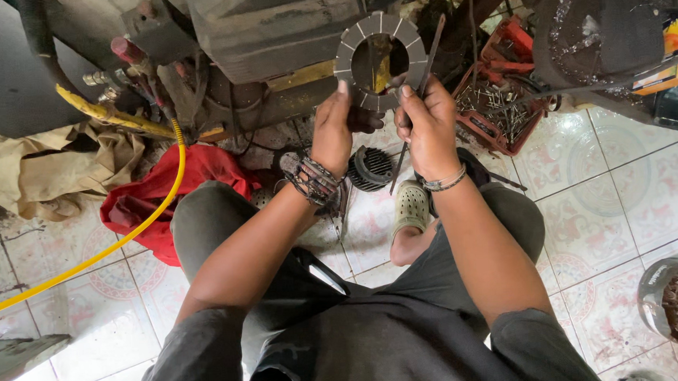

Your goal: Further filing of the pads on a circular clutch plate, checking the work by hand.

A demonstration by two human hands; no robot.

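Up between your hands sits the ring point(381, 59), a grey slotted disc held out in front of you. Your left hand point(333, 133) pinches its lower left edge, fingers closed. Your right hand point(428, 126) grips the lower right edge and clamps a thin rod point(415, 103) too. Below your wrists lies a round grille point(370, 168) on the tiles.

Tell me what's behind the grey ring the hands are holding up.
Through the hole of the grey slotted ring show dark machine housing and a yellowish metal part. The ring's band and both hands, left and right, cover the rest.
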